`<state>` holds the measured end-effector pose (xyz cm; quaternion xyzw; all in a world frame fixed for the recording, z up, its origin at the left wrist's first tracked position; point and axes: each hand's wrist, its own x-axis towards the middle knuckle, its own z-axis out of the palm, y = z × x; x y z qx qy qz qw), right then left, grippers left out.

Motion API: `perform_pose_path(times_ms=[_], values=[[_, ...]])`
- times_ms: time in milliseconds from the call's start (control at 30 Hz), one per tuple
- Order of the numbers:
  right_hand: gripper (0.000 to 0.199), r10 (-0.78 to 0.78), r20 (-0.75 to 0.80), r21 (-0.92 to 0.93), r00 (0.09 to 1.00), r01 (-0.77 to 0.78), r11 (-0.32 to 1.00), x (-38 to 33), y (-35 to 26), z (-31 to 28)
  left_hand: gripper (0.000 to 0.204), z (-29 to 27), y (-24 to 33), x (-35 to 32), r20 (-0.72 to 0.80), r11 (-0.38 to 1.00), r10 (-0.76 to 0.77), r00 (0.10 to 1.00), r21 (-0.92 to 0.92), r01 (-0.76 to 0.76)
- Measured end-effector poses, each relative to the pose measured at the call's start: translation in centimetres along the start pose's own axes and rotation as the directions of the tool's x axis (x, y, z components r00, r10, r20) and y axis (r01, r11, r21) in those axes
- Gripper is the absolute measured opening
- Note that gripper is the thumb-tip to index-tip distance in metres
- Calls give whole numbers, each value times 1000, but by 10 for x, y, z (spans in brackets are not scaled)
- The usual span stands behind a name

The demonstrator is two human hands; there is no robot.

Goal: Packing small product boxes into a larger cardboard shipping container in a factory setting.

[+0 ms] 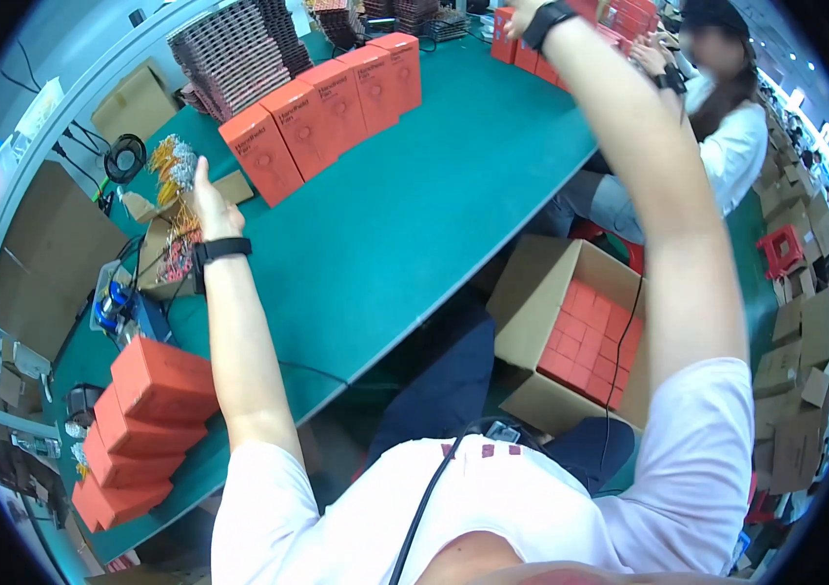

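My left hand (215,207) is at the left of the green table, stretched out with a finger pointing up; I see nothing held in it. Just beside it, a small cardboard box (153,255) holds bundles of yellow, silver and red cords (173,168). To its right, a row of several upright red-orange boxes (303,125) stands on the table. My right arm reaches to the far side, where my right hand (526,14) is cut off by the upper edge, close to more red-orange boxes (529,58). Its fingers are mostly out of sight.
Stacked cardboard dividers (231,57) stand behind the box row. Several red-orange boxes (156,385) lean together at the near left. Below the table edge, an open carton (522,327) holds packed red-orange boxes. A co-worker (731,136) sits at the right.
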<state>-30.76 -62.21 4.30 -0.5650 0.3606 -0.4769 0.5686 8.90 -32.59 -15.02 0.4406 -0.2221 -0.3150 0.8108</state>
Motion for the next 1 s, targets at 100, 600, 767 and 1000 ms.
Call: perform_pose_path(times_ms=[100,600,767,1000], values=[[62,-24,-257,-84,966,3,996,36,61,27,95,39,-24,3,-401,942,-331,854,-83,326],[104,169,165,-111,972,-152,982,93,188,82,62,52,-6,23,13,984,-113,994,143,110],[87,247,124,-139,961,-230,963,101,179,60,61,57,-2,19,-5,973,-198,980,117,197],[43,-56,407,165,912,-13,986,64,185,72,74,47,8,24,-63,889,-271,961,366,274]])
